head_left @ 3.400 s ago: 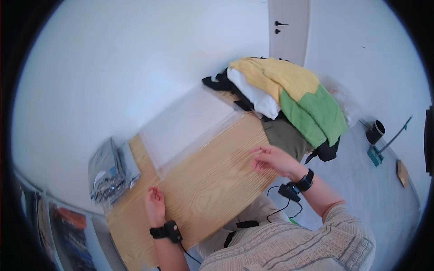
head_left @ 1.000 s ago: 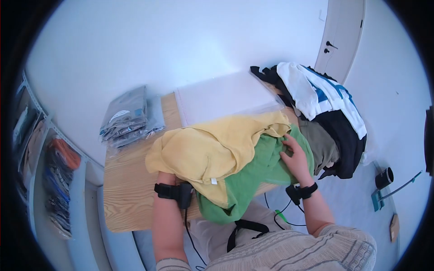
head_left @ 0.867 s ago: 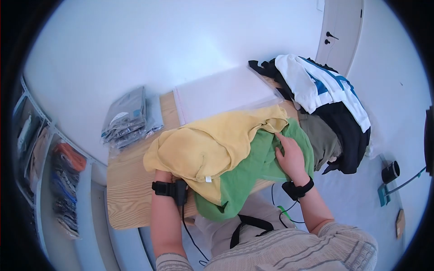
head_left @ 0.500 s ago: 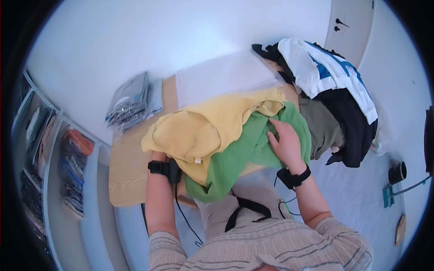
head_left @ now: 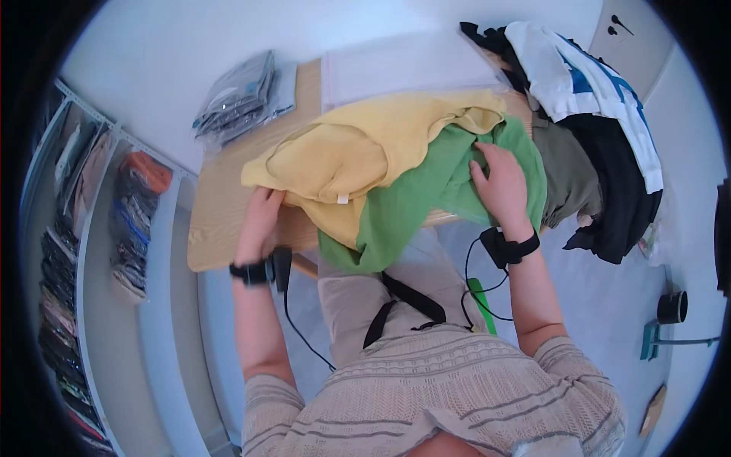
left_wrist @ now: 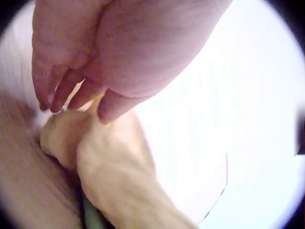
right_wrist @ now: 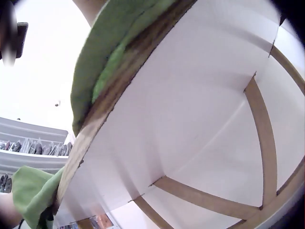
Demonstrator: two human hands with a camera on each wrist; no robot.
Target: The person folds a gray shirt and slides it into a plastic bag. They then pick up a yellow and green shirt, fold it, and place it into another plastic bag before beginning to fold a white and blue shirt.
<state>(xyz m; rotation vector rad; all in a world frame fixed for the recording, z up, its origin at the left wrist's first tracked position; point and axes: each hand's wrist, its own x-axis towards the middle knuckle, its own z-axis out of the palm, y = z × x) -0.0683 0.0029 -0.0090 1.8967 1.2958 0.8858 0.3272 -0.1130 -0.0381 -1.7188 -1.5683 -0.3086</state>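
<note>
A yellow-and-green top (head_left: 426,179) lies loosely spread over the near part of the wooden table (head_left: 221,194), its green end hanging over the front edge. A small white label shows on the yellow part. My left hand (head_left: 261,217) pinches the yellow edge at the left; in the left wrist view its fingertips and thumb (left_wrist: 112,107) close on the yellow cloth. My right hand (head_left: 502,183) rests on the green part with fingers loosely extended. The right wrist view shows mostly the table's underside (right_wrist: 157,129) and hanging green cloth, with that hand hidden.
Grey plastic-wrapped packets (head_left: 240,95) stand stacked at the table's back left. A clear plastic sheet (head_left: 403,65) lies at the back. Piled clothes (head_left: 601,145) cover the right end. Shelves with bagged garments (head_left: 137,221) stand left; black cables run from both wrists.
The top has come from the pile onto the table since the earliest frame. Lately my left hand has come out from under the yellow cloth to its edge; the right stays on the green part.
</note>
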